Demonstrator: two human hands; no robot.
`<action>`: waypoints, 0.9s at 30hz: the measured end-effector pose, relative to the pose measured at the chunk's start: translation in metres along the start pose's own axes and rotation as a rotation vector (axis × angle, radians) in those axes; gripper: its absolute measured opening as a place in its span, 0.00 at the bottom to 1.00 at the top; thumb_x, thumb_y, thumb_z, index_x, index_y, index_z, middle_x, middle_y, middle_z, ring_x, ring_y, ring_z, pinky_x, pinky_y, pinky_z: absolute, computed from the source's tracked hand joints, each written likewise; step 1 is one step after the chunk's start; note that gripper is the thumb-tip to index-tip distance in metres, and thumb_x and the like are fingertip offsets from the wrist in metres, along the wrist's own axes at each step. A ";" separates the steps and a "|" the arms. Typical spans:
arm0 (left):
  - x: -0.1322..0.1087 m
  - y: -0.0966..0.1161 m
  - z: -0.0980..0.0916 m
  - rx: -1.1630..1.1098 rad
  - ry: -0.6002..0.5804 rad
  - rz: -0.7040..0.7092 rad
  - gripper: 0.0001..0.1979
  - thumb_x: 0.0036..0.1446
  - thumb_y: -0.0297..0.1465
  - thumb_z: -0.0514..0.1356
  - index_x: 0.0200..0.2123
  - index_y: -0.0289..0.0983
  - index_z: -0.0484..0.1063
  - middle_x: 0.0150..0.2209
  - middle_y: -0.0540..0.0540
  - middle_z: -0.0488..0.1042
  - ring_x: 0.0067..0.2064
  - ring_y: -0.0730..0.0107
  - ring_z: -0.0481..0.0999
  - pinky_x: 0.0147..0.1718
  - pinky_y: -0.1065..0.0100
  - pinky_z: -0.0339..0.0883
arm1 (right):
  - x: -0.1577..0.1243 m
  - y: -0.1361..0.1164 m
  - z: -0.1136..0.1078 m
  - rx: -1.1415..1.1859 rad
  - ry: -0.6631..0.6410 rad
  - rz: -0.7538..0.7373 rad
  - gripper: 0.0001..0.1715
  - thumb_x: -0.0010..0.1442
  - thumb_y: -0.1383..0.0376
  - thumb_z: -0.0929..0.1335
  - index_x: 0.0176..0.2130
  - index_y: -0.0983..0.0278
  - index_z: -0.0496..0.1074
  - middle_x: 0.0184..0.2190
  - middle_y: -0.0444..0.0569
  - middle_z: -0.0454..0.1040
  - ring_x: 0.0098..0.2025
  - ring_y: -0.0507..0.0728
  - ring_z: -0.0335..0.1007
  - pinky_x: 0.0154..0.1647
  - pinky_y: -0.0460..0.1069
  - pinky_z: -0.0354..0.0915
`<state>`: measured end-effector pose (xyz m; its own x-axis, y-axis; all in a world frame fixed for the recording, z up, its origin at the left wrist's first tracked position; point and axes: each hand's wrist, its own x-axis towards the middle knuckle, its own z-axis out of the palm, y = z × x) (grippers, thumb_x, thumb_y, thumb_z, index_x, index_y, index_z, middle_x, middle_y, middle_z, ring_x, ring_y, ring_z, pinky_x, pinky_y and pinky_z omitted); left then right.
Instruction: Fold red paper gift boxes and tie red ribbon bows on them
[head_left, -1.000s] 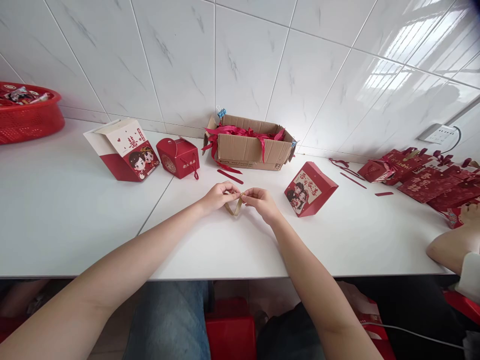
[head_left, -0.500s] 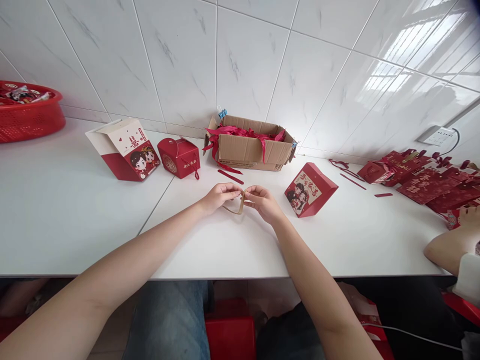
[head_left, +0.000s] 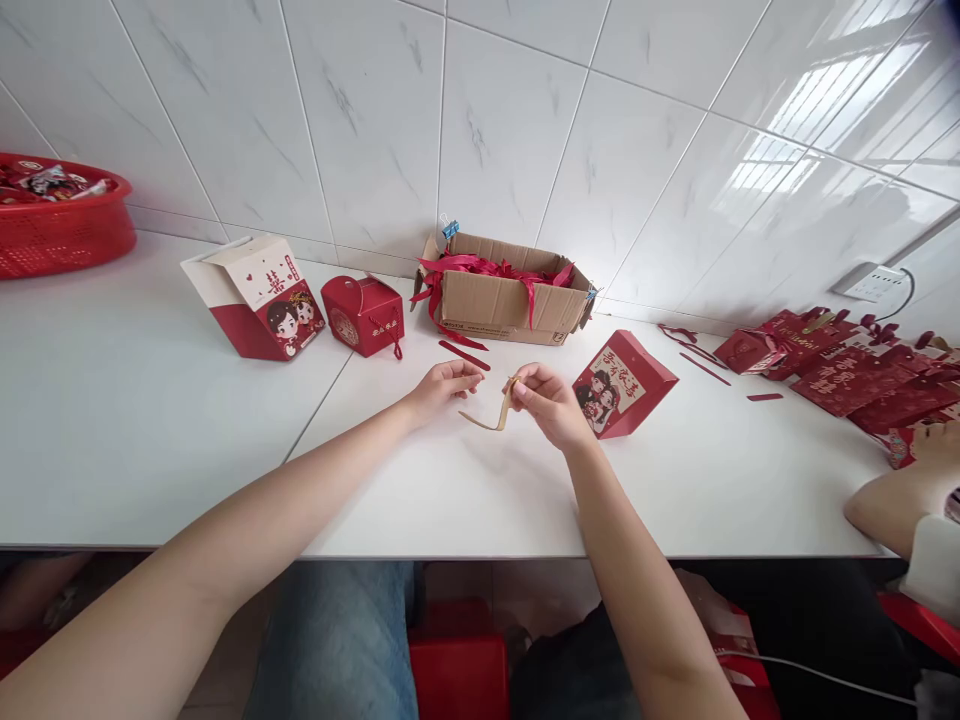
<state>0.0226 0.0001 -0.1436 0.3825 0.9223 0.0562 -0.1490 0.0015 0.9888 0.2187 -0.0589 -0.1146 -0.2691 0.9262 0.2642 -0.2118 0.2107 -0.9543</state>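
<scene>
Gold ribbon point(head_left: 505, 408) is pinched between the thumb and fingers of my right hand point(head_left: 551, 405), near the middle of the white table point(head_left: 450, 500). It drops from my grip, bends, and runs off leftward to a loose end below my left hand point(head_left: 439, 395). I hold the left thumb and forefinger close together, narrow, just apart from the ribbon; whether anything is between them I cannot tell.

Right beside my right hand a red box with a printed couple point(head_left: 630, 385) stands tilted in view. Beyond my left fingertips lie dark red strips point(head_left: 465, 355), and behind those a cardboard box point(head_left: 487, 308) full of red ribbons point(head_left: 499, 265). To its left sit a small red handled box point(head_left: 367, 320) and a white-and-red box point(head_left: 270, 300), with a red basket point(head_left: 75, 240) farther out. Far right, another person's hand point(head_left: 934, 445) is by a row of red bags point(head_left: 840, 375).
</scene>
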 end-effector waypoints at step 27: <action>-0.013 0.023 0.003 0.463 0.309 0.343 0.24 0.52 0.43 0.62 0.49 0.40 0.66 0.55 0.42 0.69 0.56 0.58 0.66 0.50 0.60 0.61 | 0.025 -0.005 -0.034 -0.608 0.460 -0.396 0.09 0.53 0.58 0.71 0.32 0.61 0.72 0.37 0.48 0.70 0.41 0.57 0.70 0.46 0.55 0.67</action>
<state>0.0169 -0.0132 -0.1216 0.0927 0.9096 0.4051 0.2191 -0.4155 0.8828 0.2450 -0.0264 -0.1083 0.1540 0.7559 0.6363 0.3665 0.5543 -0.7473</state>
